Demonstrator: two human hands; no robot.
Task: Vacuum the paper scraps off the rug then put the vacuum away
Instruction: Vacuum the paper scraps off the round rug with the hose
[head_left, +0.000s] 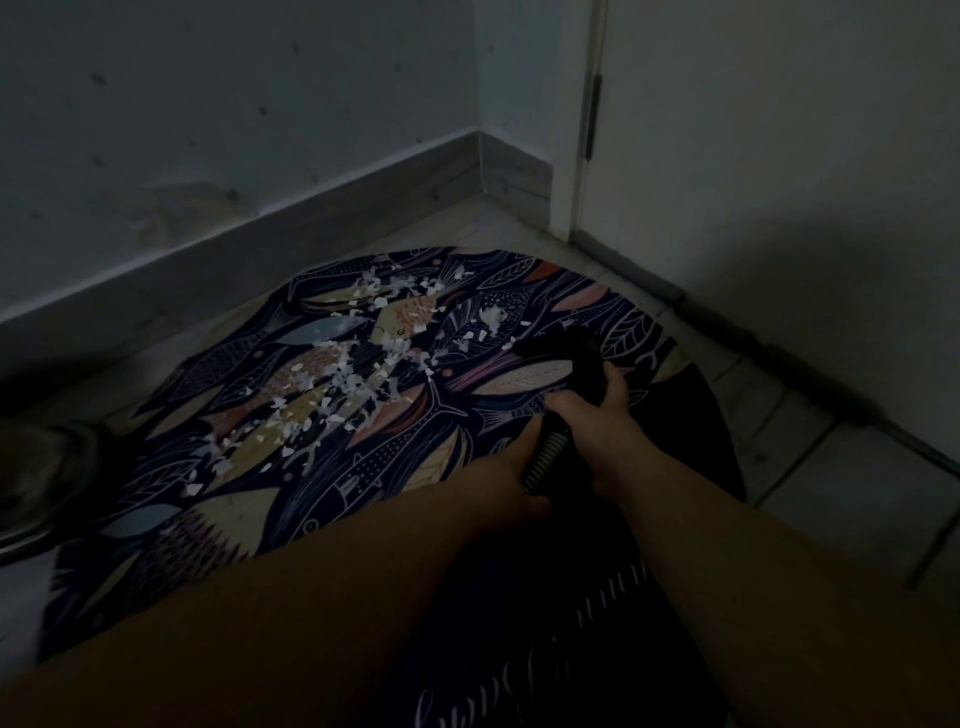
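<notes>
head view | we clench both hands on the vacuum hose (545, 457): right hand (605, 410) forward by the nozzle (550, 345), left hand (519, 467) behind | paper scraps (337, 379) lie on the rug (415, 467), ahead and left of the nozzle | hose axis points toward them | right hand nearer

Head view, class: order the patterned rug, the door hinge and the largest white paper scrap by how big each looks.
1. Patterned rug, by far the largest.
2. Door hinge, a narrow strip.
3. Largest paper scrap.
The hinge and scrap look close in area; the dim picture and differing distances make that pair unsure.
</notes>
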